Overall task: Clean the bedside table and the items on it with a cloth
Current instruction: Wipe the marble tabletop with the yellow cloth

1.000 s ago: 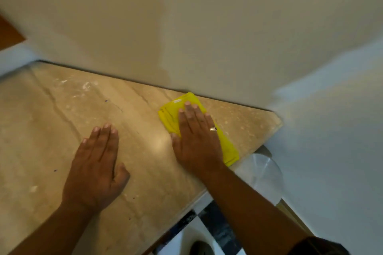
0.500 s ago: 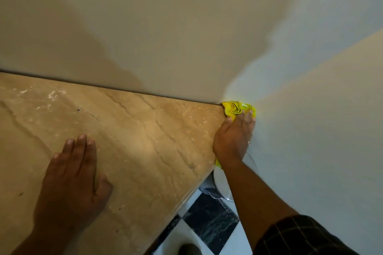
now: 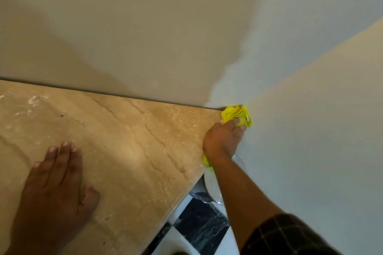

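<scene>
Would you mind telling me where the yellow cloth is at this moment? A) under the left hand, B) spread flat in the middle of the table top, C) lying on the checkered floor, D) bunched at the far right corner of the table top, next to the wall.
D: the right hand holds the yellow cloth bunched at the table top's far right corner, by the wall.
</scene>
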Demonstrator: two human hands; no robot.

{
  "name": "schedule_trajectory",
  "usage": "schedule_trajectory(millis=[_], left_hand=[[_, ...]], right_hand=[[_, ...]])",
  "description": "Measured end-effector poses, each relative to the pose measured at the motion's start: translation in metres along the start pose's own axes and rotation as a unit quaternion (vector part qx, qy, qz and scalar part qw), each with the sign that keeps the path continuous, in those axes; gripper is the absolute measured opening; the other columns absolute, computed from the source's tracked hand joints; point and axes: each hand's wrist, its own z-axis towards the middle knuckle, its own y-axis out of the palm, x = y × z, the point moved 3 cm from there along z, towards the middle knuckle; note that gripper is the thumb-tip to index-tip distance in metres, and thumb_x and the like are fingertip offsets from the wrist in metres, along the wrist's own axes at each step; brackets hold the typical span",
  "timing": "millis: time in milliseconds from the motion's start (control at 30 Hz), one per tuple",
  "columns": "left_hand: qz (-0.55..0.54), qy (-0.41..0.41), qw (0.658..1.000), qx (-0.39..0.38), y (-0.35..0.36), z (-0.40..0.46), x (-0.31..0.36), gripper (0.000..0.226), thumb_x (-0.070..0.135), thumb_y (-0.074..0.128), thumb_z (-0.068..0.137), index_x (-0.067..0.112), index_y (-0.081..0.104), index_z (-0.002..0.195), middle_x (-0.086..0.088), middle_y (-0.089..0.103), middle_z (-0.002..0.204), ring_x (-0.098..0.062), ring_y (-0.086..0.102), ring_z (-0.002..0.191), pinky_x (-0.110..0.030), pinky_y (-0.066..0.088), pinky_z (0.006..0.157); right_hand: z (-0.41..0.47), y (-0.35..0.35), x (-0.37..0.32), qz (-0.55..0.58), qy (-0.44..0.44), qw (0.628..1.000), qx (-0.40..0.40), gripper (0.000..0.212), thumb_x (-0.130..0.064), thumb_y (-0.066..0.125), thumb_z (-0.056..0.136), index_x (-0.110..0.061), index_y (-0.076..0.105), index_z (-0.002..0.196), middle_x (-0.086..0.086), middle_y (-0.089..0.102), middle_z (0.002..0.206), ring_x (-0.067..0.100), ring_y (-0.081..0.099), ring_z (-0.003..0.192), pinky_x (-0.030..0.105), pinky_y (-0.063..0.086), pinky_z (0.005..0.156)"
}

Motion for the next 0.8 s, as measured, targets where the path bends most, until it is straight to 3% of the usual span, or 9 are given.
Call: schedule_trajectory(millis=[133,200,300,500,633,800], left_hand=[[0.01,0.002,1.0,-0.01,0.014,-0.002,-0.003,0.083,0.04,0.035,0.079,-0.014,0.035,0.142,-0.028,0.024,0.157,-0.048,0.02,0.145,-0.07,0.025,0.109],[0.009,0.006,1.0,-0.014,0.014,-0.001,-0.002,0.083,0.04,0.034,0.08,-0.013,0.031,0.143,-0.027,0.022,0.158,-0.047,0.017,0.146,-0.07,0.023,0.11],[0.03,0.028,0.999,-0.023,0.011,0.002,-0.002,0.084,0.04,0.036,0.079,-0.016,0.033,0.142,-0.032,0.025,0.155,-0.052,0.022,0.142,-0.071,0.026,0.109],[0.008,0.011,1.0,-0.005,0.011,-0.003,0.0,0.086,0.041,0.035,0.078,-0.013,0.029,0.145,-0.027,0.02,0.158,-0.049,0.019,0.145,-0.068,0.021,0.113],[0.021,0.022,0.999,-0.014,0.014,-0.002,-0.002,0.082,0.04,0.033,0.081,-0.014,0.031,0.143,-0.028,0.02,0.158,-0.05,0.018,0.145,-0.069,0.021,0.112],[0.03,0.031,0.999,0.0,0.01,-0.002,0.002,0.077,0.039,0.035,0.08,-0.015,0.046,0.134,-0.033,0.026,0.154,-0.052,0.023,0.142,-0.066,0.021,0.113]], right_hand=[[-0.032,-0.002,0.008,-0.056,-0.094,0.993,-0.035,0.063,-0.033,0.03,0.102,0.0,0.009,0.151,0.024,0.001,0.159,0.037,0.0,0.147,0.05,0.019,0.117],[-0.026,-0.004,0.006,-0.085,-0.126,0.988,-0.02,0.064,-0.034,0.03,0.101,0.002,0.01,0.151,0.025,0.0,0.159,0.038,-0.002,0.147,0.05,0.014,0.118],[-0.006,-0.007,-0.006,-0.114,-0.122,0.986,-0.019,0.066,-0.038,0.026,0.101,0.0,0.007,0.151,0.024,-0.004,0.159,0.037,-0.005,0.147,0.047,0.004,0.12],[-0.034,-0.006,0.006,-0.064,-0.141,0.988,-0.029,0.065,-0.038,0.03,0.101,0.0,0.011,0.151,0.026,0.001,0.158,0.039,-0.004,0.147,0.048,0.005,0.119],[-0.021,-0.006,0.002,-0.104,-0.15,0.983,-0.028,0.067,-0.039,0.029,0.101,0.0,0.009,0.151,0.025,-0.001,0.159,0.038,-0.005,0.147,0.047,0.002,0.118],[-0.005,-0.007,0.0,-0.122,-0.154,0.979,-0.048,0.065,-0.039,0.022,0.102,-0.002,0.004,0.152,0.018,-0.007,0.16,0.031,-0.011,0.148,0.046,-0.001,0.12]])
